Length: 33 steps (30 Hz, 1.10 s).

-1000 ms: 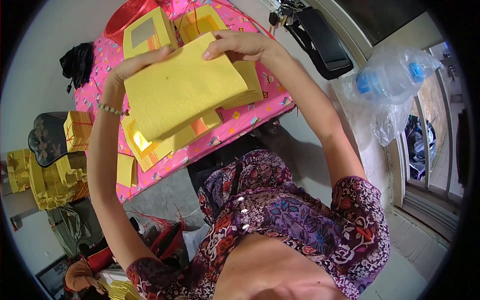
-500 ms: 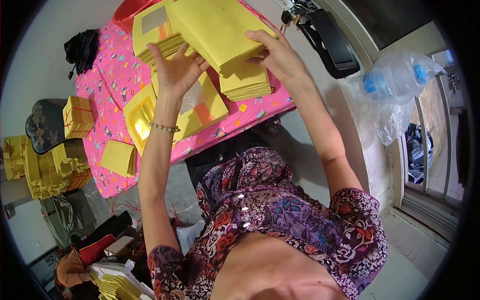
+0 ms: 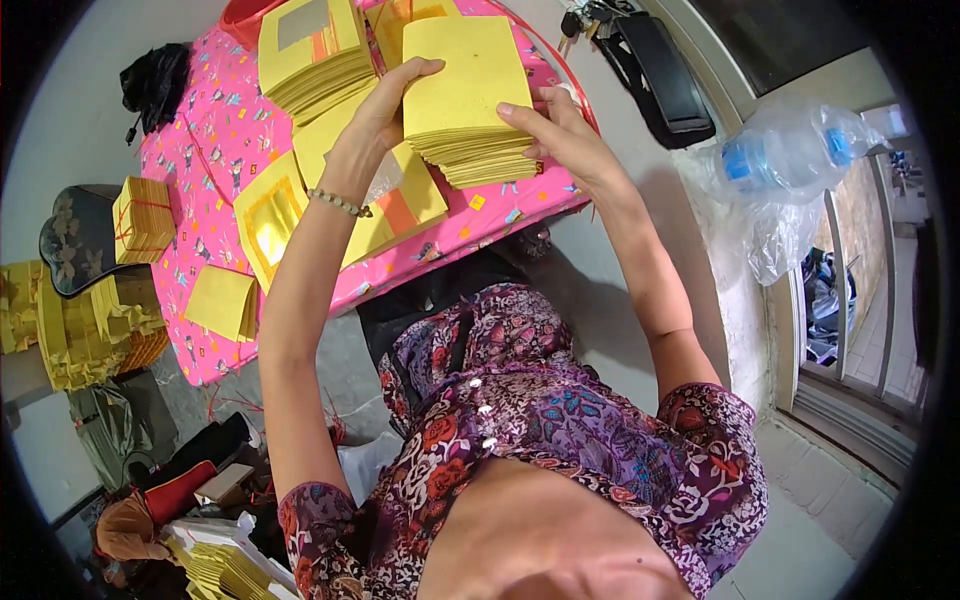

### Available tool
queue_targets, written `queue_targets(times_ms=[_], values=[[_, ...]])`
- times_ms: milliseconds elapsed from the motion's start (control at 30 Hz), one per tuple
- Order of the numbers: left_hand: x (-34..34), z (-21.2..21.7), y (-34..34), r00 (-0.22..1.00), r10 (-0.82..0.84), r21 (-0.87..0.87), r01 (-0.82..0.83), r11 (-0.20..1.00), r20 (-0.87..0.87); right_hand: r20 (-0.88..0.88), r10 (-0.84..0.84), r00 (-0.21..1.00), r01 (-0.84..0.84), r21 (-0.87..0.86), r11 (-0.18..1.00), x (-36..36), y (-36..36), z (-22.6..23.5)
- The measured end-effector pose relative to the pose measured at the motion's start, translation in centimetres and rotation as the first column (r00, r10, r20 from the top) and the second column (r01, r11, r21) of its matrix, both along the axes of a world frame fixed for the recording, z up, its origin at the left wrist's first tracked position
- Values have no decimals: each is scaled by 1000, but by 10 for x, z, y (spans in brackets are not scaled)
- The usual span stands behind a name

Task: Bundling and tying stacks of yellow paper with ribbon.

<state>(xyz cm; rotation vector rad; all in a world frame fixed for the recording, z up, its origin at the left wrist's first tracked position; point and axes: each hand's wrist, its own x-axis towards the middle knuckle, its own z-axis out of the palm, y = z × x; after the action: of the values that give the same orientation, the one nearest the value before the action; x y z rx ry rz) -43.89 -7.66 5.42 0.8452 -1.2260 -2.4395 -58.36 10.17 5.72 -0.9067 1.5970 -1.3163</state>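
Note:
Between my hands a thick stack of yellow joss paper (image 3: 465,85) sits at the right side of the pink table. My left hand (image 3: 378,112) grips its left side, thumb along the top edge and the other fingers hidden. My right hand (image 3: 565,135) holds the near right corner, thumb on top and fingers at the side. Left of it is another thick stack (image 3: 315,60) with a silver patch and orange strips. Nearer lie yellow sheets with a gold foil patch (image 3: 272,232) and a sheet with an orange strip (image 3: 400,222).
The pink patterned tablecloth (image 3: 225,150) covers the table. Along its left edge are a small folded yellow pile (image 3: 222,302) and a bundle tied with red string (image 3: 145,220). A black bag (image 3: 155,90) is at the far left, a red basin (image 3: 245,18) at the back, a phone (image 3: 665,75) to the right.
The upper stack has come down and straightened, and now sits squarely over the lower pile. My left hand went from spread open to gripping its left side. My right hand stays at the right corner.

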Motion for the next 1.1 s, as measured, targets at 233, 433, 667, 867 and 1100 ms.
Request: queue_targets(times_ms=[233,433,667,867,1100], values=[[-8,-19,5,1000,-16,5,16,1000,-8,14,25,1000,-27,94,995,-7,7,-14],[-6,-21,-6,999,0,144,8,990,-51,238,5,971,-18,52,998,-24,7,-19],[-9,-24,-3,999,9,84,-5,996,-46,-60,21,998,-21,5,1000,-42,-5,-48],[-8,-19,-2,999,-12,57,14,998,-32,-80,-14,997,7,-85,996,-41,-10,-57],[-8,-18,1,999,-26,44,27,999,-20,-46,-46,998,39,-133,990,-37,-7,-56]])
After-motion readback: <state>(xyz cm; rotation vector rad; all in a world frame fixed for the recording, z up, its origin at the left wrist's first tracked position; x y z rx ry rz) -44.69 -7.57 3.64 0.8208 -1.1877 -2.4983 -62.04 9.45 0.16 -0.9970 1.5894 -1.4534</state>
